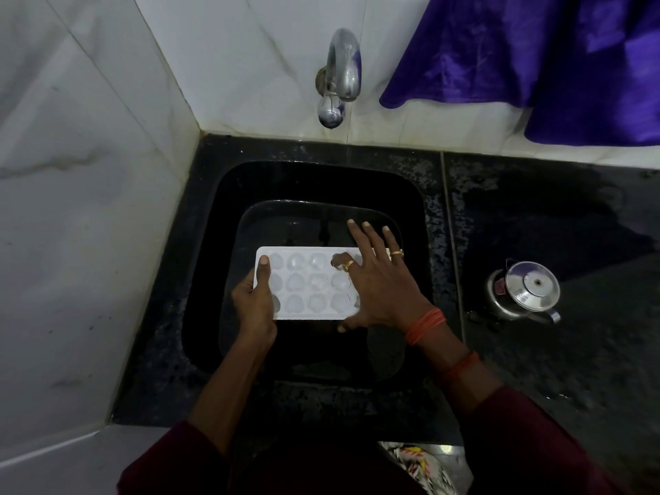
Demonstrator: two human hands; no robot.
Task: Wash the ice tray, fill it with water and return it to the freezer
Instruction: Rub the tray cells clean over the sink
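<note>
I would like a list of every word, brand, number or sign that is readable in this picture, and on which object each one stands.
No text here can be read.
On the steel pot, a red label: too small and blurred to read.
On the ice tray, the tap and the purple cloth: no marking shows.

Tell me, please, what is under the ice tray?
The floor of the black sink shows around the ice tray. The left hand grips its left end; its fingers and anything directly beneath are covered.
</note>
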